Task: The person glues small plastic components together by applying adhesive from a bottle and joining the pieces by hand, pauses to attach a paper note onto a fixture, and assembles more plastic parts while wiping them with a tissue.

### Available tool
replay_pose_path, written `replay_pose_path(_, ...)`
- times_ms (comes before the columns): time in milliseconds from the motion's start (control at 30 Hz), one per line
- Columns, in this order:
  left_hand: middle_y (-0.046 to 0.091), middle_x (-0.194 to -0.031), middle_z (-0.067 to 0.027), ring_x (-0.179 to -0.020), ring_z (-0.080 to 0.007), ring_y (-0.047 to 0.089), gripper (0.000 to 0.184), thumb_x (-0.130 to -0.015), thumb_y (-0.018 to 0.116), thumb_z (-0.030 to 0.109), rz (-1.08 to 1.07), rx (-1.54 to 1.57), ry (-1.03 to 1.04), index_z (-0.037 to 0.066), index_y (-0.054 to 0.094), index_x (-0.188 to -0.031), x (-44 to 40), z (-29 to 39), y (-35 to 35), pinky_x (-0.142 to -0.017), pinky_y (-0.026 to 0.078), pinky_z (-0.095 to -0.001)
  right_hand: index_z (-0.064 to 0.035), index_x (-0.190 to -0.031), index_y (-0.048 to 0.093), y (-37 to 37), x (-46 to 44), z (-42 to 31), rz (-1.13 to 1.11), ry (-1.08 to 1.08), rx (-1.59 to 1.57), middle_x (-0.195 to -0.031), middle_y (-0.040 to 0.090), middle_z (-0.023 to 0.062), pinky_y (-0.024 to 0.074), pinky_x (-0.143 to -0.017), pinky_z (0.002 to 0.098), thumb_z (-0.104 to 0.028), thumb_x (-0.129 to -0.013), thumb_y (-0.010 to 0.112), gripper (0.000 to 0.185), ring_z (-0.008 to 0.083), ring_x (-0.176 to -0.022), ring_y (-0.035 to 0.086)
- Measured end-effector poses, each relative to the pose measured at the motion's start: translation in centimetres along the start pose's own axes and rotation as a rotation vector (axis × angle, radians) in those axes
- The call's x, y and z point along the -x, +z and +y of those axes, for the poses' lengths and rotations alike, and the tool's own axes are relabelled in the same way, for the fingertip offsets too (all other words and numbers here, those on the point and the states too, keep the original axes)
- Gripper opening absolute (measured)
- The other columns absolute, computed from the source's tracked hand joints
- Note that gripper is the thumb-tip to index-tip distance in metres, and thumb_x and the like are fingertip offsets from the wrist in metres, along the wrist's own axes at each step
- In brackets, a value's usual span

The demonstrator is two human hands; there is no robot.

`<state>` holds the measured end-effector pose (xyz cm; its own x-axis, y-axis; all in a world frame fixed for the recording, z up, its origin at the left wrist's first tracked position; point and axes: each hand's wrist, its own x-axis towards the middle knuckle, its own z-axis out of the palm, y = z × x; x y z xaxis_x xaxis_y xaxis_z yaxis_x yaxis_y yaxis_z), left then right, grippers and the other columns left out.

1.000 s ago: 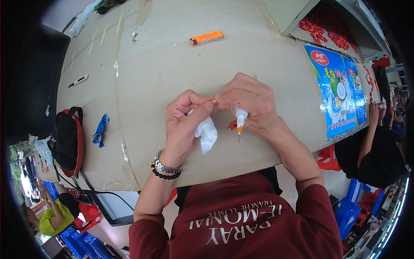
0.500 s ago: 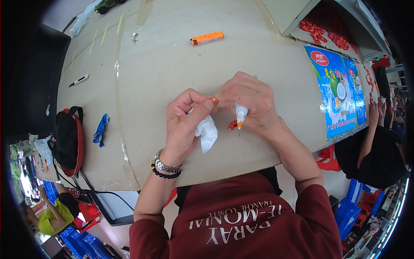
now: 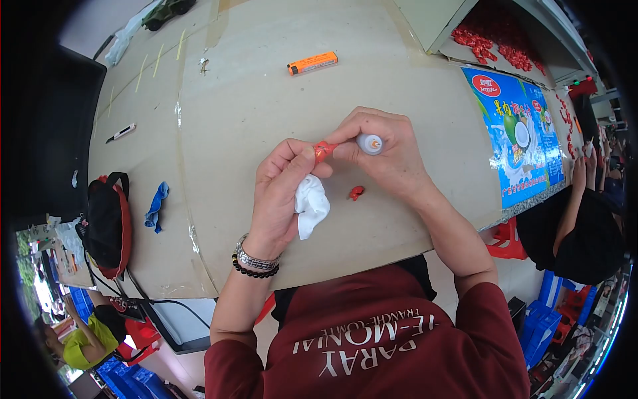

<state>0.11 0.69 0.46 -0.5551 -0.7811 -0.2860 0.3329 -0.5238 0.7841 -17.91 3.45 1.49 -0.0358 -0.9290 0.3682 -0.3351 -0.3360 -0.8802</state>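
Left hand (image 3: 276, 183), holding white cloth (image 3: 311, 199), and right hand (image 3: 395, 156), holding white bottle (image 3: 367, 144), pinch a red piece (image 3: 323, 152).
It looks light and maybe slippery; best pinched at its ends.

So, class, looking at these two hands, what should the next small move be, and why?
Probably turn the white bottle in the right hand so its nozzle faces the small red piece. The left hand pinches that piece, while the nozzle points up toward the camera rather than at it.
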Motion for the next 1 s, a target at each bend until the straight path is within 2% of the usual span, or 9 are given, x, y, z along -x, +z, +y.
replay_pose_path(467,0.066,-0.077,-0.0047,-0.062,-0.003,0.057,0.011,-0.096,0.054,0.014,-0.005,-0.005,0.03,0.006,0.058,-0.089,0.0,-0.3,-0.1,-0.052,0.042,-0.0185,-0.0039,-0.082,0.071,0.2,0.3,-0.1,-0.002,0.009,0.062,-0.075,0.065,0.0029,0.0452,-0.058,0.0243,0.004,-0.072,0.074,0.013,0.0111,-0.067,0.059)
replay_pose_path(567,0.066,-0.077,-0.0047,-0.061,-0.0029,0.057,0.011,-0.096,0.055,0.016,0.01,-0.048,0.057,0.006,0.059,-0.096,0.0,0.1,0.2,-0.052,0.042,-0.0187,-0.0038,-0.079,0.069,0.2,0.1,-0.3,0.046,-0.02,0.071,-0.071,0.065,0.005,0.0473,-0.056,0.0259,0.001,-0.072,0.075,0.01,0.0139,-0.062,0.061)
replay_pose_path(633,0.065,-0.073,-0.003,-0.055,-0.0069,0.059,0.023,-0.098,0.052,0.025,-0.023,-0.185,0.12,0.006,0.057,-0.11,0.1,0.6,0.4,-0.05,0.052,-0.0241,-0.0037,-0.081,0.07,0.0,0.2,-0.2,0.07,0.02,0.005,-0.071,0.066,0.0043,0.0474,-0.058,0.0251,0.002,-0.073,0.073,0.01,0.0123,-0.063,0.061)
replay_pose_path(700,0.065,-0.074,-0.0035,-0.057,-0.0054,0.057,0.025,-0.098,0.054,0.024,-0.013,-0.186,0.16,0.005,0.055,-0.115,0.3,0.9,0.4,-0.051,0.047,-0.0218,-0.0037,-0.082,0.07,-0.3,0.1,-0.2,0.098,0.056,-0.057,-0.072,0.066,0.0037,0.0475,-0.06,0.0243,0.003,-0.074,0.071,0.01,0.0107,-0.064,0.061)
replay_pose_path(767,0.065,-0.075,-0.0039,-0.058,-0.0039,0.055,0.029,-0.097,0.055,0.023,-0.007,-0.188,0.203,0.004,0.053,-0.12,0.4,1.2,-0.1,-0.052,0.042,-0.0194,-0.0031,-0.083,0.071,-0.9,-0.1,-0.4,0.168,0.239,-0.239,-0.073,0.066,0.0027,0.047,-0.063,0.0233,0.002,-0.076,0.069,0.009,0.0081,-0.069,0.06)
replay_pose_path(867,0.063,-0.072,-0.0032,-0.058,-0.0048,0.054,0.034,-0.096,0.058,0.029,0.246,-0.513,0.502,0.003,0.054,-0.117,-0.3,1.5,-1.6,-0.051,0.038,-0.0208,-0.0021,-0.083,0.071,-3.1,-0.8,-1.1,0.208,0.307,-0.079,-0.074,0.066,0.0021,0.0469,-0.065,0.0239,-0.001,-0.077,0.068,0.007,0.0075,-0.072,0.059)
replay_pose_path(900,0.063,-0.072,-0.0032,-0.058,-0.0048,0.054,0.034,-0.096,0.058,0.029,0.245,-0.511,0.501,0.003,0.054,-0.117,-0.4,1.7,-2.1,-0.051,0.038,-0.0208,-0.0021,-0.083,0.071,-3.8,-0.7,-1.1,0.208,0.308,-0.077,-0.074,0.066,0.0021,0.0469,-0.065,0.0239,-0.001,-0.077,0.068,0.007,0.0075,-0.072,0.059)
replay_pose_path(967,0.064,-0.073,-0.0047,-0.054,-0.0096,0.053,0.03,-0.092,0.063,0.027,0.534,-0.94,0.637,0.003,0.06,-0.109,-0.4,2.1,-3.0,-0.05,0.038,-0.0252,-0.0019,-0.083,0.071,-5.3,-0.3,-0.9,0.181,0.328,0.15,-0.072,0.065,0.0034,0.0457,-0.064,0.0262,-0.004,-0.076,0.069,0.007,0.0098,-0.071,0.058)
replay_pose_path(1000,0.064,-0.073,-0.0047,-0.054,-0.0096,0.053,0.03,-0.092,0.063,0.027,0.528,-0.936,0.637,0.003,0.06,-0.109,-0.1,2.5,-2.9,-0.05,0.038,-0.0252,-0.0019,-0.083,0.071,-6.1,0.0,-0.9,0.185,0.33,0.155,-0.072,0.065,0.0034,0.0457,-0.064,0.0262,-0.004,-0.076,0.069,0.007,0.0098,-0.071,0.058)
